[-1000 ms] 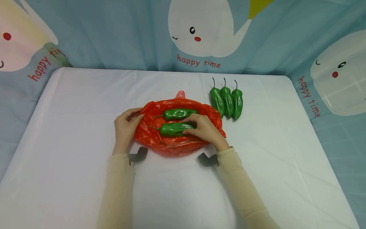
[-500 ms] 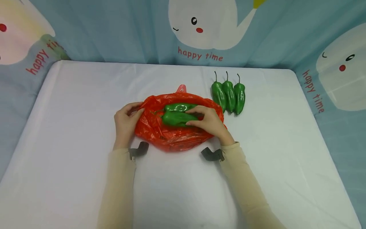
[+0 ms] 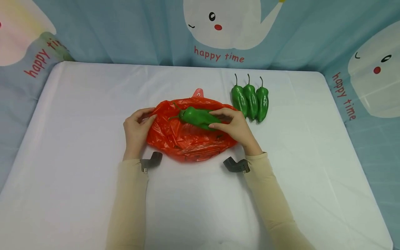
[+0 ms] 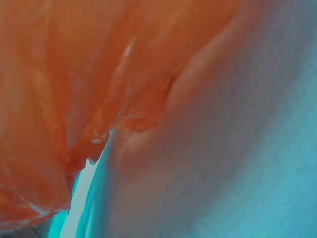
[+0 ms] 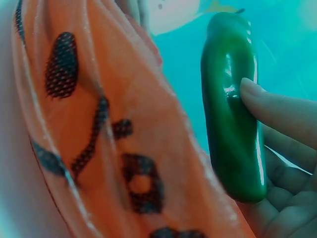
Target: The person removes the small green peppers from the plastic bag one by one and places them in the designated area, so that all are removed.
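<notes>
A red plastic bag (image 3: 162, 133) lies with its mouth spread wide in the middle of the head view. My left hand (image 3: 135, 133) pinches its left rim; in the left wrist view the orange-looking plastic (image 4: 74, 74) fills much of the picture. Over the bag, my right hand (image 3: 235, 125) grips a green pepper (image 3: 198, 118) near its lower end, thumb on one side and fingers on the other. The right wrist view shows this pepper (image 5: 230, 144) raised above the bag's edge. A second stem peeks out at its left; that other pepper is mostly hidden behind it.
Three green peppers (image 3: 250, 101) lie side by side behind the bag's right end, stems pointing away. A pink hook-like tab (image 3: 198, 92) sticks up at the bag's back rim. The white table (image 3: 93, 93) ends at a blue curtain (image 3: 137, 34) behind.
My right hand has lifted the nearer pepper off the bag's bottom and turned it, so it now covers the other pepper. The left hand keeps its hold on the rim; the head view tilts slightly.
</notes>
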`<state>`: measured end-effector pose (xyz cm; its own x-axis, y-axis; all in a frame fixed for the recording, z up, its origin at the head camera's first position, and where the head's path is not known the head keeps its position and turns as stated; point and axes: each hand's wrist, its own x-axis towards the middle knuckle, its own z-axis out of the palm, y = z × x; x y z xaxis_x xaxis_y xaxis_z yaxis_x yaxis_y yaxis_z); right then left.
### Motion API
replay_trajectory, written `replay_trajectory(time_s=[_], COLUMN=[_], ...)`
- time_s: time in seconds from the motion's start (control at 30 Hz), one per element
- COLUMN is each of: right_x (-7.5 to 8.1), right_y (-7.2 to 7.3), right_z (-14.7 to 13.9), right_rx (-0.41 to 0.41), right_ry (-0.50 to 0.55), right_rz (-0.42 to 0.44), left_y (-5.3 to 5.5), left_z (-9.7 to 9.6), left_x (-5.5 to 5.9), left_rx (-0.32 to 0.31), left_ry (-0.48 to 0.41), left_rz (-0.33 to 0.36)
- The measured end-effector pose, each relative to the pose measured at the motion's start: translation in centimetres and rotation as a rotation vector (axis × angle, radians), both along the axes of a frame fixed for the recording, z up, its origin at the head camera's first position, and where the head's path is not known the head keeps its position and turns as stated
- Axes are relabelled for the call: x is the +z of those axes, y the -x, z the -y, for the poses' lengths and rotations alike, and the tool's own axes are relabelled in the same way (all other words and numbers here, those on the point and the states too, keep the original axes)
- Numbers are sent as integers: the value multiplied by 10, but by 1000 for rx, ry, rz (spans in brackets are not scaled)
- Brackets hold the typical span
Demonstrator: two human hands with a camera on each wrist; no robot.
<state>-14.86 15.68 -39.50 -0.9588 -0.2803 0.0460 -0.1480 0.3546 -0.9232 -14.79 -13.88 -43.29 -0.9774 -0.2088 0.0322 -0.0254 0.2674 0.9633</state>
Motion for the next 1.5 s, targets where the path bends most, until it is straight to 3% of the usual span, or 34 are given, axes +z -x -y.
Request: replay_trajectory(time_s=[0.33,1.07,1.5], right_x=[2,6,2], right_y=[0,3,7], right_z=[-9,-30,-44], right_rx=[-51,-252,-383], right_ry=[76,383,396], right_rz=[17,-25,-81], left_y=[1,-2,-3], left_z=[-1,-1,0], left_x=[0,1,1], left_rx=[-1,-6,-18], left_ry=[3,8,-13], left_rz=[7,0,-17])
